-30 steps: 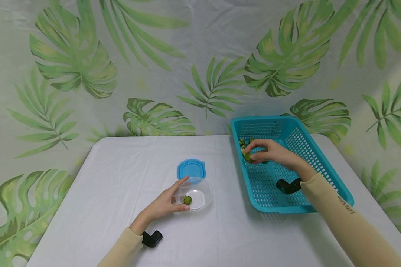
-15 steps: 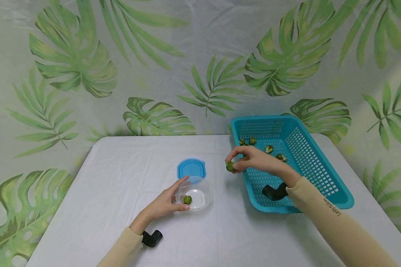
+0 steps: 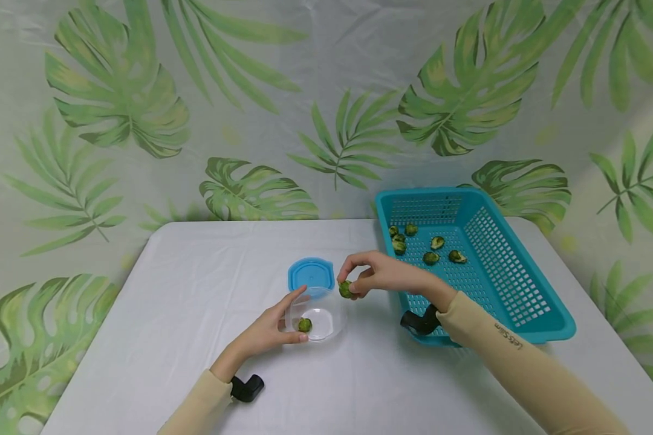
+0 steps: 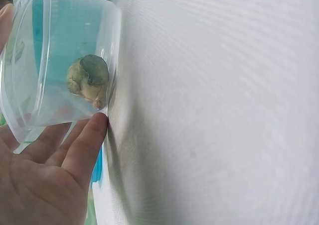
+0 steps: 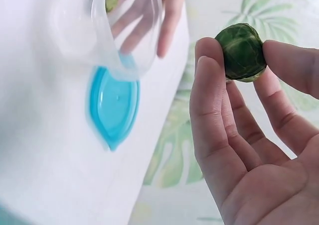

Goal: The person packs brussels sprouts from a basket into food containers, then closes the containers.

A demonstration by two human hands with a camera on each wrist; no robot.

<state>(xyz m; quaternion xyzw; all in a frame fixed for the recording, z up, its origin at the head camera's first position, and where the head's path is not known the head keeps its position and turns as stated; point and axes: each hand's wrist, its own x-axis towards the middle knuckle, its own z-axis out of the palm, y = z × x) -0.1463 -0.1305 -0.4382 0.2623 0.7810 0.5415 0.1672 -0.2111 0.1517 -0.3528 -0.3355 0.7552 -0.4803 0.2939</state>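
My right hand (image 3: 374, 275) pinches a green Brussels sprout (image 5: 242, 52) between thumb and fingertips. It is above the table, just beyond the upper right of a clear plastic container (image 3: 326, 326). My left hand (image 3: 269, 329) holds that container from its left side, thumb at the near side and fingers at the far side. One other Brussels sprout (image 4: 88, 79) lies on the container's floor, seen through its wall in the left wrist view. A blue lid (image 3: 310, 273) lies flat just behind the container, which partly covers its near edge.
A turquoise perforated basket (image 3: 522, 272) stands on the right of the white-covered table (image 3: 207, 272). Several Brussels sprouts (image 3: 437, 243) are scattered inside it, mostly toward the back left. Behind the table hangs a leaf-patterned cloth (image 3: 250, 121).
My right hand has lifted a Brussels sprout out of the basket and carried it left, close to the container. My left hand and the container have stayed in place.
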